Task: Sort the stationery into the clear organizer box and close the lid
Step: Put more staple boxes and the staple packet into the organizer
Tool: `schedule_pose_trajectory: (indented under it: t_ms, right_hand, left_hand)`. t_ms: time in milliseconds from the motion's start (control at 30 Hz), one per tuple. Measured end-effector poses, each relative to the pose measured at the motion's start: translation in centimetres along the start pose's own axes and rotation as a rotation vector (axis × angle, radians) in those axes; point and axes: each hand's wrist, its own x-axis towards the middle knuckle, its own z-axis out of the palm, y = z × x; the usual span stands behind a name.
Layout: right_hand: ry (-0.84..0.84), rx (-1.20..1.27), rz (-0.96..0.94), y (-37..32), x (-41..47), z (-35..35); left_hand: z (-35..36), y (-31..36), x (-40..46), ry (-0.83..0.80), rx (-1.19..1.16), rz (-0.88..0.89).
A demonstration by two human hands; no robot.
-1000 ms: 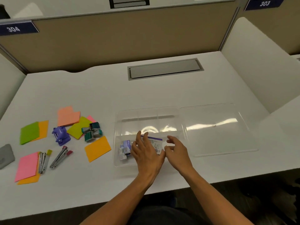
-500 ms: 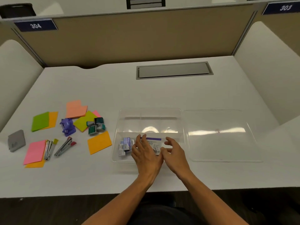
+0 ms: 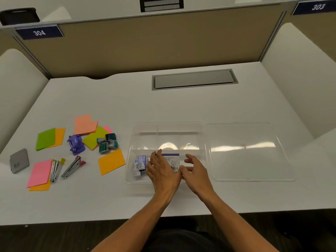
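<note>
The clear organizer box (image 3: 167,128) lies open on the white desk, its lid (image 3: 243,151) flat to the right. In its near compartment sit small blue-and-white staple boxes (image 3: 140,163) and a white packet with a purple stripe (image 3: 171,160). My left hand (image 3: 161,170) hovers over this compartment with fingers spread, partly covering the packet. My right hand (image 3: 195,171) is beside it, fingers loosely curled and apart, holding nothing. To the left lie coloured sticky notes (image 3: 111,161), a purple hole punch (image 3: 76,144), teal stamps (image 3: 107,142) and two staplers (image 3: 72,166).
A grey flat item (image 3: 19,160) lies at the far left. A grey cable hatch (image 3: 193,79) is set into the desk behind the box. Beige and white partitions enclose the desk at the back and both sides.
The view has shifted so the scene sits further right and lower. Both hands have stayed over the near compartment, with the right hand drawn slightly closer to the left.
</note>
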Motion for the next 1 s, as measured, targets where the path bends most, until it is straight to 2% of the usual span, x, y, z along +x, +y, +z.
schedule_pose_trajectory:
  t_ms: [233,500,767,867,1000]
  right_hand:
    - [0.018,0.116,0.023,0.1,0.2,-0.3]
    - [-0.009,0.213,0.1,-0.1,0.8,-0.6]
    - [-0.014,0.229,0.11,-0.2,1.2,-0.4]
    - [-0.023,0.231,0.112,-0.2,1.4,-0.4]
    - [-0.043,0.218,0.1,-0.3,1.6,-0.5]
  left_hand:
    - [-1.7,-1.7,1.6,-0.094,-0.061,0.233]
    - [-3.1,-3.4,3.5,-0.371,0.113,0.468]
    - [-5.1,-2.7,6.3,-0.548,0.357,0.713]
    - [-5.8,-2.4,6.9,-0.64,0.395,0.779]
    - [-5.3,-2.9,7.3,-0.67,0.407,0.82]
